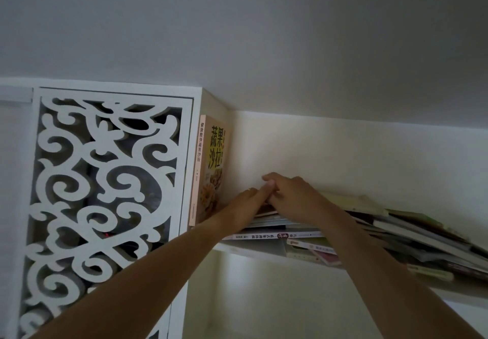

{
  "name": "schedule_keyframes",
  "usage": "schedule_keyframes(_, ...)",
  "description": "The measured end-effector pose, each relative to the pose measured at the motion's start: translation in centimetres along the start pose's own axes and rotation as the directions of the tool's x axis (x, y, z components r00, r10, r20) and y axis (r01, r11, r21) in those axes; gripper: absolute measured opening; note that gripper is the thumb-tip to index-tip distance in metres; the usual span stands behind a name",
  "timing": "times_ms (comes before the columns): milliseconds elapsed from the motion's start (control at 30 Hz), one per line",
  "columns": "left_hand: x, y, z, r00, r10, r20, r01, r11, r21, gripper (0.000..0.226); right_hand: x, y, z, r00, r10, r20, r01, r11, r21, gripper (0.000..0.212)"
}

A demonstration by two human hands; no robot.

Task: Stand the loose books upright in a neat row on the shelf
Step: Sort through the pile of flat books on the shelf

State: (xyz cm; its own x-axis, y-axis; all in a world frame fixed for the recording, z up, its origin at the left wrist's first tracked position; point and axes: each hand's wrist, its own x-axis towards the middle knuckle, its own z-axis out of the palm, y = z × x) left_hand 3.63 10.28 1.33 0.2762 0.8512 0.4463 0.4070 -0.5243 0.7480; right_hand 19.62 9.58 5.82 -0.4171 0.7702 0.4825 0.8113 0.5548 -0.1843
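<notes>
One pink-spined cookbook (208, 169) stands upright at the left end of the white shelf (253, 251), against the cabinet side. To its right lies a messy flat pile of loose books (396, 230), spines facing me. My left hand (250, 201) and my right hand (290, 193) meet on top of the pile's left end. The fingers of both press on the top book (264, 210) there. Whether either hand has closed around that book is hidden by the hands themselves.
A white carved lattice panel (100, 193) fills the left. The white wall rises behind the shelf and the ceiling sits close above. Below the shelf is an open white compartment (264, 299). The book pile slopes down toward the right edge.
</notes>
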Motion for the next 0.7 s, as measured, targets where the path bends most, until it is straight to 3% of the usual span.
schedule_keyframes(100, 0.6, 0.1, -0.5, 0.988, -0.128, -0.088, 0.117, 0.986, -0.118, 0.055, 0.0, 0.2, -1.1, 0.998, -0.059, 0.023, 0.050, 0.959, 0.278, 0.058)
schedule_keyframes(133, 0.9, 0.4, -0.5, 0.979, -0.163, -0.124, 0.140, 0.974, -0.179, 0.050, 0.0, 0.3, -1.2, 0.998, -0.059, 0.002, 0.056, 0.953, 0.297, 0.058)
schedule_keyframes(233, 1.7, 2.3, 0.3, 0.918, -0.319, -0.234, 0.191, 0.876, -0.443, 0.033, 0.3, 0.3, -1.2, 0.997, -0.046, -0.066, 0.050, 0.997, 0.063, 0.048)
schedule_keyframes(333, 3.1, 3.5, -0.6, 0.786, -0.481, -0.389, 0.118, 0.734, -0.669, 0.035, 0.3, 0.3, -0.9, 1.000, -0.028, -0.015, 0.027, 0.996, -0.087, 0.059)
schedule_keyframes(433, 3.7, 3.7, -3.4, 0.614, -0.444, -0.653, -0.050, 0.803, -0.594, 0.044, 0.3, 0.1, -0.1, 0.998, 0.022, -0.057, -0.036, 0.966, -0.255, 0.054)
schedule_keyframes(467, 3.7, 3.7, -4.1, 0.584, -0.403, -0.705, -0.108, 0.822, -0.560, 0.042, 0.4, -0.1, 0.5, 0.997, 0.021, -0.073, -0.039, 0.966, -0.256, 0.049)
schedule_keyframes(567, 3.7, 3.8, -4.5, 0.665, -0.251, -0.703, -0.120, 0.894, -0.433, 0.028, 1.1, -2.2, 2.4, 0.995, 0.010, -0.097, -0.030, 0.980, -0.199, 0.034)
schedule_keyframes(633, 3.3, 3.2, -4.2, 0.708, -0.139, -0.693, -0.138, 0.934, -0.329, 0.042, 1.9, -4.0, 3.5, 0.991, -0.026, -0.130, 0.008, 0.991, -0.132, 0.029)
schedule_keyframes(700, 2.8, 2.9, -4.7, 0.676, 0.006, -0.737, -0.151, 0.980, -0.130, 0.052, 2.7, -6.0, 4.5, 0.992, -0.044, -0.120, 0.041, 0.999, -0.025, 0.028)
